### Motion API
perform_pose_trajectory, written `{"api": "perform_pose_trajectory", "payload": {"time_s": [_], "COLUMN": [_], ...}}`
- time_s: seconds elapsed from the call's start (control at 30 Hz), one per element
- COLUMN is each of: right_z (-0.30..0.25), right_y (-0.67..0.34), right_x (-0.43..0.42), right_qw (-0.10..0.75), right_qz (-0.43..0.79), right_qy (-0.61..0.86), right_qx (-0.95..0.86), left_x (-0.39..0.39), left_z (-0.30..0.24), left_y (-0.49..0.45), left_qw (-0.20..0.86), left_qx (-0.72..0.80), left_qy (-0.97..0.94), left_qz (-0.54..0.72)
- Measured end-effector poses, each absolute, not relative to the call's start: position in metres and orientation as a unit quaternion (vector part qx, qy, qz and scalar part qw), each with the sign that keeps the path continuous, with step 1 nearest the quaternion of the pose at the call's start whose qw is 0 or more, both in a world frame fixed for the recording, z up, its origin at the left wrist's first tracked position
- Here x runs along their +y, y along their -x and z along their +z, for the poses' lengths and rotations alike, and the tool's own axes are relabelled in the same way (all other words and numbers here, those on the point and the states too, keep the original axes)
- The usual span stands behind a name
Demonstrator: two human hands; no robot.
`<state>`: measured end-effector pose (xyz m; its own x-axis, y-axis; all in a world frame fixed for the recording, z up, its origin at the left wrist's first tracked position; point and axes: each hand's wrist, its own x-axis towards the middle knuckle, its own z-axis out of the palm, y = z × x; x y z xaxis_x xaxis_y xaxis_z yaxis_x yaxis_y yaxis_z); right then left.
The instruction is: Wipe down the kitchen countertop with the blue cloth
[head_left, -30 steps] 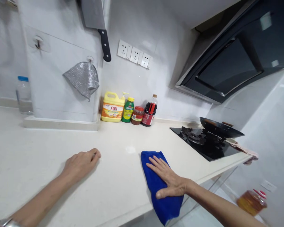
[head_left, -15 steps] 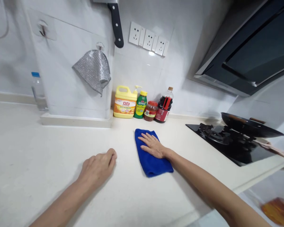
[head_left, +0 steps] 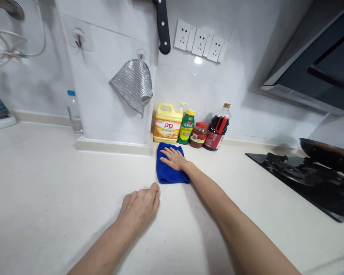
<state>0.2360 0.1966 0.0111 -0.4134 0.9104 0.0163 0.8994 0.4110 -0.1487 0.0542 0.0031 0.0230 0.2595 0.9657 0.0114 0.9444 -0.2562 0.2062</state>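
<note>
A blue cloth [head_left: 172, 176] lies on the white countertop [head_left: 103, 179], just in front of the yellow jug. My right hand [head_left: 173, 158] presses flat on its upper part with the fingers spread, so the hand is open. Lower and to the left, my left hand [head_left: 140, 206] is closed in a loose fist resting on the countertop, apart from the cloth. Nothing shows in its fingers, though the palm side is hidden.
Along the wall stand a yellow detergent jug [head_left: 166, 128], a green bottle [head_left: 186, 130], a red-lidded jar [head_left: 198, 135] and a dark sauce bottle [head_left: 216, 133]. A gas stove [head_left: 304, 175] with a wok [head_left: 326, 152] is right. A silver mesh cloth [head_left: 134, 84] and knife [head_left: 162, 28] hang above.
My right hand has slid the blue cloth left and away from me, closer to the yellow jug. My left hand stays a fist on the countertop. The view has turned left.
</note>
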Motion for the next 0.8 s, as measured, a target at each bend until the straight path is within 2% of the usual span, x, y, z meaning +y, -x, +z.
{"api": "perform_pose_trajectory", "payload": {"time_s": [0.43, 0.8], "right_z": [0.008, 0.01], "right_y": [-0.207, -0.205], "right_x": [0.22, 0.117], "right_qw": [0.05, 0.055], "right_qz": [0.054, 0.053], "right_qy": [0.545, 0.571], "right_qx": [-0.835, -0.817], "left_x": [0.006, 0.015], "left_z": [0.026, 0.026], "left_y": [-0.047, -0.032], "left_qw": [0.075, 0.041], "left_qx": [0.593, 0.639], "left_qy": [-0.797, -0.74], "left_qz": [0.084, 0.209]}}
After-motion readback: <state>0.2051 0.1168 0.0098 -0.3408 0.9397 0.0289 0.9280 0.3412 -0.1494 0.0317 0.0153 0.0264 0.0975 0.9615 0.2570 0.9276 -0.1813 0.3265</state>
